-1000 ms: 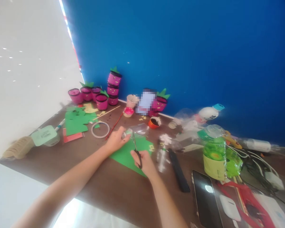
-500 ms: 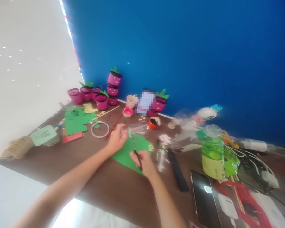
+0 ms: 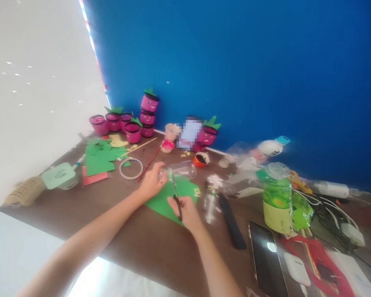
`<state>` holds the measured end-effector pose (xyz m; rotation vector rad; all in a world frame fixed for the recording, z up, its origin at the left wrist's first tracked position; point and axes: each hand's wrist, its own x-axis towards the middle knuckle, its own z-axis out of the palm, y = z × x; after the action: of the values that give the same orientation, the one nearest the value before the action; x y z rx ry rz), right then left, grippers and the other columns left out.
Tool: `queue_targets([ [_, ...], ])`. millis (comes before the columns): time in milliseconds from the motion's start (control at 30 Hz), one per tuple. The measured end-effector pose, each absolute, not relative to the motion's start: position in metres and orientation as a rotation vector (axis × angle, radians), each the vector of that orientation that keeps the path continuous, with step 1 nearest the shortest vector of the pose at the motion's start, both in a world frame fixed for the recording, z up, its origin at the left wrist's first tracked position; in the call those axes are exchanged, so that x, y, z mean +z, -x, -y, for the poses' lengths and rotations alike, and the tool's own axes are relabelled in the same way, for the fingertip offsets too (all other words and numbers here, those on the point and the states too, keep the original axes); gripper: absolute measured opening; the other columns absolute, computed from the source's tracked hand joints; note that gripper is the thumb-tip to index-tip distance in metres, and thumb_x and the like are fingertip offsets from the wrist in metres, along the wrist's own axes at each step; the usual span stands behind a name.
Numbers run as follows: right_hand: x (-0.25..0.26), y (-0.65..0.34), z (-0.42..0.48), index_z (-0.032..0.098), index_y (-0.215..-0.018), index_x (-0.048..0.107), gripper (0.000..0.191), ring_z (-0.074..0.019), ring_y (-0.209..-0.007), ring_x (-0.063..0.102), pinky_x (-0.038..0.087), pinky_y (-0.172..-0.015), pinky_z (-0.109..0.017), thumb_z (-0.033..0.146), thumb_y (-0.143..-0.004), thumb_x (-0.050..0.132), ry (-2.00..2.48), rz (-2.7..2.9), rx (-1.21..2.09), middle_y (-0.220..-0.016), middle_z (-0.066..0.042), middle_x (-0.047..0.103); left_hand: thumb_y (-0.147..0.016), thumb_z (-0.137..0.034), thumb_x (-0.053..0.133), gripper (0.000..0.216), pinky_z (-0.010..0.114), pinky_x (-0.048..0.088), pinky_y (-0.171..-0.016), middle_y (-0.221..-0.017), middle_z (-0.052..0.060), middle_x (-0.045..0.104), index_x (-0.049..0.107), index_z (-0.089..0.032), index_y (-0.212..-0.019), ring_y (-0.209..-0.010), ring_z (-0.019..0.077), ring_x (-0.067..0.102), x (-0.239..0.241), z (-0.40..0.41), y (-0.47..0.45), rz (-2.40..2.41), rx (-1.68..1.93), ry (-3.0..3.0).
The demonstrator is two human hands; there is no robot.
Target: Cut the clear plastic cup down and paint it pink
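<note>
My right hand [image 3: 188, 210] is closed around the black handles of a pair of scissors [image 3: 174, 187], whose blades point away from me. The blades reach up to a clear plastic bottle [image 3: 185, 169] lying on its side; whether they bite into it is too blurred to tell. My left hand [image 3: 153, 179] has its fingers curled at the bottle's left end, holding it. Beneath both lies a sheet of green paper [image 3: 162, 202], with small yellow scraps [image 3: 197, 192] at its right edge.
Pink cups [image 3: 132, 133] with green leaves stand at the back left. Nearby are a tape roll [image 3: 121, 170], cut green paper [image 3: 99, 159], a paint cup [image 3: 167, 145] and an orange cup [image 3: 200, 160]. To the right are a black bar [image 3: 231, 220], a phone [image 3: 267, 255] and a green bottle [image 3: 277, 202].
The scissors have turned slightly, their blades now a little more upright. My left hand has stayed at the bottle's end, and the view has shifted slightly.
</note>
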<state>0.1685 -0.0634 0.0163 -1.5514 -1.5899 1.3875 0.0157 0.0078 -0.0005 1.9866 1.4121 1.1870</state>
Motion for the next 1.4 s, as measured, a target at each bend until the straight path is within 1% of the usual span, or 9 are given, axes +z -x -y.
queue_targets([
  [300,0.017,-0.176,0.062,0.02,-0.046,0.03,0.053,-0.0059,-0.041,0.024,0.016,-0.042,-0.024,0.062,-0.073,0.049,1.646,1.594,1.403,-0.04,0.006,0.027,-0.079,-0.024,0.041,0.031,0.025,0.046,-0.065,-0.076,0.004,0.062,0.041,-0.015,-0.109,-0.064,0.0129,0.059,-0.002,-0.015,-0.009,-1.412,1.15,-2.135],
  [467,0.026,-0.178,0.06,0.018,-0.042,0.038,0.057,-0.0065,-0.038,0.03,0.025,-0.043,-0.023,0.065,-0.074,0.045,1.536,1.555,1.534,-0.036,0.005,0.033,-0.078,-0.027,0.044,0.032,0.029,0.047,-0.065,-0.072,0.005,0.06,0.045,-0.013,-0.107,-0.066,0.0168,0.06,-0.004,-0.014,-0.012,-1.317,1.142,-2.401],
  [567,0.029,-0.178,0.06,0.017,-0.042,0.042,0.058,-0.0069,-0.038,0.033,0.028,-0.044,-0.023,0.065,-0.074,0.044,1.522,1.554,1.53,-0.037,0.004,0.037,-0.079,-0.027,0.044,0.033,0.03,0.048,-0.064,-0.07,0.005,0.06,0.045,-0.012,-0.109,-0.065,0.0175,0.06,-0.007,-0.012,-0.014,-1.3,1.133,-2.477],
  [733,0.028,-0.175,0.061,0.018,-0.041,0.04,0.056,-0.0067,-0.038,0.032,0.026,-0.044,-0.023,0.063,-0.073,0.049,1.547,1.562,1.503,-0.036,0.005,0.035,-0.08,-0.026,0.043,0.033,0.028,0.048,-0.064,-0.071,0.005,0.06,0.044,-0.012,-0.11,-0.065,0.0163,0.06,-0.006,-0.013,-0.013,-1.363,1.128,-2.528],
  [867,0.03,-0.175,0.061,0.019,-0.039,0.036,0.056,-0.0062,-0.038,0.029,0.024,-0.044,-0.023,0.06,-0.074,0.05,1.579,1.573,1.486,-0.035,0.005,0.031,-0.08,-0.027,0.043,0.033,0.029,0.048,-0.062,-0.074,0.008,0.062,0.044,-0.01,-0.109,-0.065,0.0174,0.06,-0.004,-0.014,-0.012,-1.348,1.153,-2.541],
  [1133,0.026,-0.18,0.061,0.019,-0.039,0.033,0.056,-0.0055,-0.036,0.025,0.02,-0.042,-0.024,0.061,-0.072,0.051,1.63,1.586,1.484,-0.035,0.006,0.031,-0.078,-0.026,0.045,0.034,0.03,0.048,-0.065,-0.076,0.007,0.063,0.044,-0.012,-0.11,-0.069,0.0183,0.062,-0.004,-0.014,-0.011,-1.36,1.085,-2.499],
  [1233,0.028,-0.181,0.06,0.019,-0.039,0.035,0.057,-0.0059,-0.036,0.028,0.022,-0.043,-0.023,0.063,-0.073,0.049,1.581,1.592,1.519,-0.035,0.005,0.033,-0.078,-0.026,0.045,0.034,0.03,0.048,-0.066,-0.077,0.007,0.063,0.043,-0.013,-0.11,-0.069,0.018,0.062,-0.004,-0.014,-0.011,-1.36,1.084,-2.495],
  [1400,0.032,-0.184,0.059,0.017,-0.041,0.043,0.06,-0.0069,-0.038,0.035,0.026,-0.045,-0.023,0.065,-0.077,0.04,1.521,1.605,1.584,-0.036,0.003,0.038,-0.08,-0.028,0.043,0.032,0.03,0.048,-0.064,-0.072,0.006,0.061,0.044,-0.012,-0.108,-0.067,0.0177,0.061,-0.006,-0.012,-0.013,-1.269,1.08,-2.546],
])
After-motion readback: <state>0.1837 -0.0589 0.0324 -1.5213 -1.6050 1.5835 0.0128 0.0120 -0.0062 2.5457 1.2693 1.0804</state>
